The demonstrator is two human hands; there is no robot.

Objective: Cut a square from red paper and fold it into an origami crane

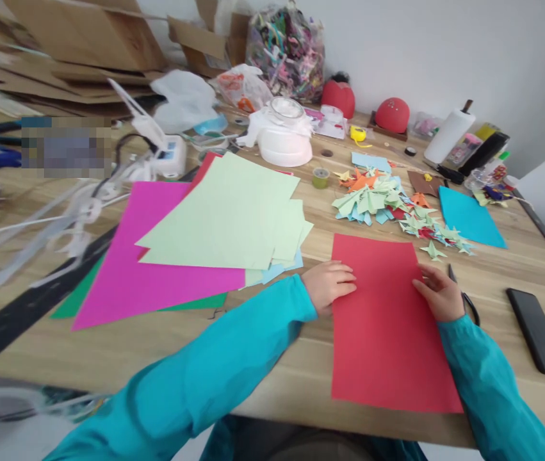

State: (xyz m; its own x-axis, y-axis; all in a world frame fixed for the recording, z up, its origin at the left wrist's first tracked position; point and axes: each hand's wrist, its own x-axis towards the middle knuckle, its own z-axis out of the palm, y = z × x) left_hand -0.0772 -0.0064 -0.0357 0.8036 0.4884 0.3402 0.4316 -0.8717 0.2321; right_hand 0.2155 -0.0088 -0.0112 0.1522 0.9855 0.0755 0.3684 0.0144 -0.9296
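Paper, red sheet [387,326], flat on table [272,378] straight ahead, long axis running away from body. Left hand [328,285] open, fingers on left edge; right hand [440,296] open, pressing right edge. Both equally near.

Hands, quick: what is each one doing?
Left hand: open, fingers resting flat on the red paper sheet.
Right hand: open, pressing the sheet's right edge.
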